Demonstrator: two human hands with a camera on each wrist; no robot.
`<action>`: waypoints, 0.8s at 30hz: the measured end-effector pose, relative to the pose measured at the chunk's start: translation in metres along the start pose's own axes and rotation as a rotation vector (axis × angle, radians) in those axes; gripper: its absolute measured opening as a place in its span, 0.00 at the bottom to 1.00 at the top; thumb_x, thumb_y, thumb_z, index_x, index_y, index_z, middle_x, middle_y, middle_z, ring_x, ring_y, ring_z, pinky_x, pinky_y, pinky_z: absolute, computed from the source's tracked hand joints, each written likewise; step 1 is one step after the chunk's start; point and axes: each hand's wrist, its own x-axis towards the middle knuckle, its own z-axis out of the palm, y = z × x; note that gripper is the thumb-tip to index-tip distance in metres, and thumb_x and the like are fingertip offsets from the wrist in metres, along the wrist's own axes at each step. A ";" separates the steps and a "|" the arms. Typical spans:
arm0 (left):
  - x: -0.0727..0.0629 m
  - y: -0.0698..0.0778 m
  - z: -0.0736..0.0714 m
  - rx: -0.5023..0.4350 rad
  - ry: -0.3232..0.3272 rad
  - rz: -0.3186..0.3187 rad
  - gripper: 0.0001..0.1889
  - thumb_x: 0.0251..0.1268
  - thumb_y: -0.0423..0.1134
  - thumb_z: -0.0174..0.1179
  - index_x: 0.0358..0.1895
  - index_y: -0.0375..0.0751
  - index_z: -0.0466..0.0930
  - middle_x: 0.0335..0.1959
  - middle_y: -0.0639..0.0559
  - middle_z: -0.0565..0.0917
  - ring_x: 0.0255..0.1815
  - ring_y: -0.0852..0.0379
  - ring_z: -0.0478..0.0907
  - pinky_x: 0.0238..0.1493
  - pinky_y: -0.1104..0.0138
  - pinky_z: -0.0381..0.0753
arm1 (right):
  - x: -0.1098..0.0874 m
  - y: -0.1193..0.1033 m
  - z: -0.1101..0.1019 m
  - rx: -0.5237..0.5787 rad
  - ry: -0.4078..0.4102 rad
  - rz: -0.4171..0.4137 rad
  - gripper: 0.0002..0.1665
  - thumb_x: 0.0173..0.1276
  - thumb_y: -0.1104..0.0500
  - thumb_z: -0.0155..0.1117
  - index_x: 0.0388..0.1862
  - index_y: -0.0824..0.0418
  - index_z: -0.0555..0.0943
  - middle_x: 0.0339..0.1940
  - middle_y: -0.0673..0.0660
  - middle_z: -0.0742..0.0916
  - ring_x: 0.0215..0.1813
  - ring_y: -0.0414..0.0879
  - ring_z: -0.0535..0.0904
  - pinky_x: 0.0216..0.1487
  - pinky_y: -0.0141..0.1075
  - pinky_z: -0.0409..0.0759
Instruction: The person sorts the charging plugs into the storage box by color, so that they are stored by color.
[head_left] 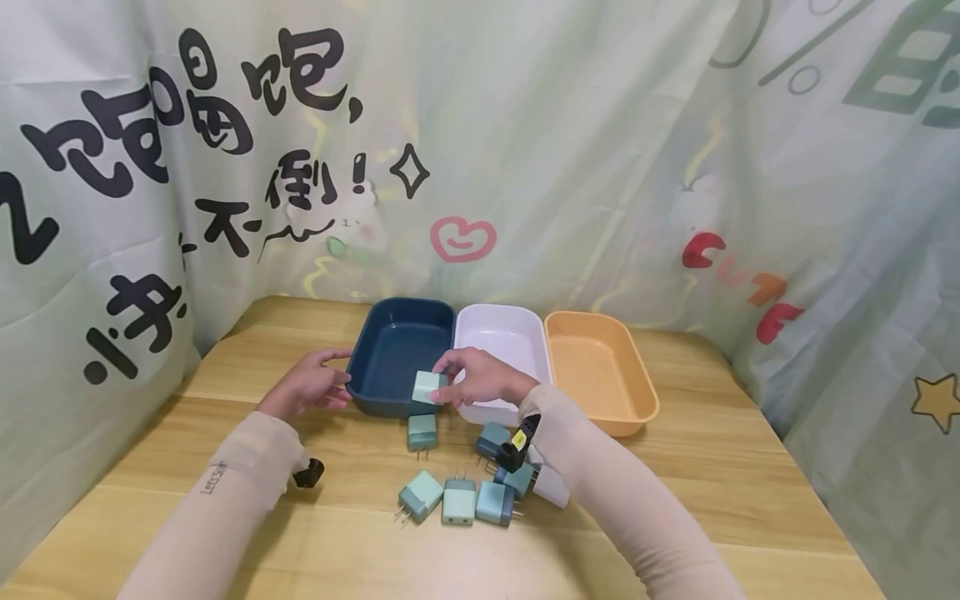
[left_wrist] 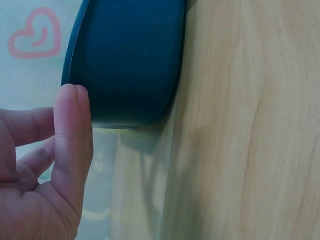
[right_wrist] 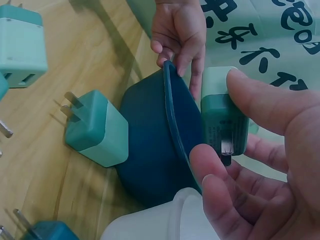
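My right hand (head_left: 480, 375) pinches a green two-tone charger plug (right_wrist: 225, 110) between thumb and fingers, over the front rim of the dark blue tray (head_left: 401, 400). Its pale end and darker green part with prong show in the right wrist view. At the tray's left side, my left hand (head_left: 311, 383) holds the rim, with the thumb (left_wrist: 72, 120) against the outer wall and another finger partly hidden behind it. Just in front of the tray a second green charger plug (head_left: 422, 432) sits on the table, prongs towards me.
A white tray (head_left: 498, 313) and a yellow tray (head_left: 637, 392) stand to the right of the blue one. Several green and blue plugs (head_left: 459, 502) lie in front on the wooden table (head_left: 315, 550), with a white one (head_left: 551, 487) beside my right forearm. A printed curtain (head_left: 562, 167) hangs behind.
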 end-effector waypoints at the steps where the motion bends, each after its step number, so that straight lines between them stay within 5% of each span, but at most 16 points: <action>1: 0.000 0.000 0.000 0.001 0.001 0.000 0.30 0.73 0.28 0.46 0.76 0.36 0.51 0.52 0.31 0.68 0.31 0.53 0.78 0.33 0.63 0.85 | 0.001 0.000 0.000 0.003 0.003 0.000 0.26 0.60 0.51 0.74 0.52 0.61 0.77 0.39 0.57 0.80 0.35 0.59 0.84 0.33 0.37 0.82; 18: -0.001 0.003 0.001 0.021 0.026 0.003 0.29 0.72 0.28 0.46 0.75 0.35 0.53 0.50 0.31 0.70 0.30 0.53 0.78 0.32 0.61 0.85 | 0.024 0.003 0.000 0.105 0.093 0.014 0.25 0.59 0.55 0.75 0.51 0.62 0.77 0.37 0.59 0.79 0.39 0.67 0.82 0.34 0.36 0.83; 24: 0.001 0.001 0.002 0.013 0.017 0.001 0.30 0.72 0.27 0.46 0.75 0.34 0.53 0.49 0.32 0.70 0.29 0.53 0.78 0.32 0.61 0.85 | 0.035 0.009 0.001 0.137 0.124 0.049 0.25 0.57 0.54 0.76 0.50 0.62 0.77 0.36 0.59 0.80 0.32 0.56 0.84 0.34 0.37 0.84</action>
